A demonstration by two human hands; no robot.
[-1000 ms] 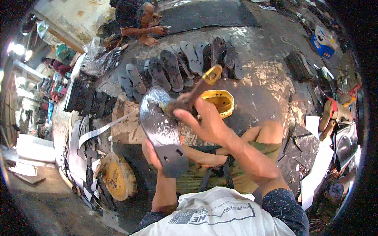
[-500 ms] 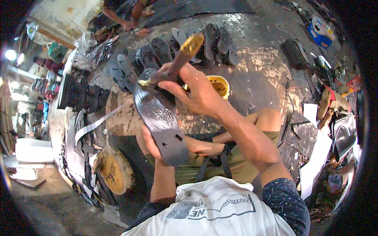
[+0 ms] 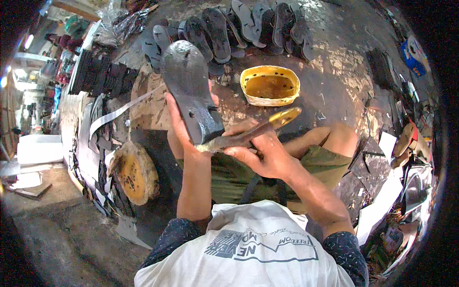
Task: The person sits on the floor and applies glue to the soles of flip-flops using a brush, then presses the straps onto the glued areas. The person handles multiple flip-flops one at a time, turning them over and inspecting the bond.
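A black sandal sole [image 3: 185, 71] lies across my left hand [image 3: 177, 122], whose fingers wrap its edges from below. Its upper face is wet and glossy, with small slots towards the near end. In my right hand [image 3: 267, 152] is a brush [image 3: 251, 134] with a dark handle and a yellow-coated tip. The brush's pale bristles touch the near end of the sole. Beyond my right hand stands a yellow oval tub [image 3: 271, 101], amber inside and dotted with dark specks.
Several dark sandal soles [image 3: 215, 33] stand in a row at the back. Stacked black pieces [image 3: 98, 74] sit at the left, above a round yellow-topped block [image 3: 136, 172]. White sheets [image 3: 382, 191] and scraps line the right side.
The brush has come from the sole's far end to its near end, which has turned from matte to glossy. My view has shifted, bringing the whole tub into sight.
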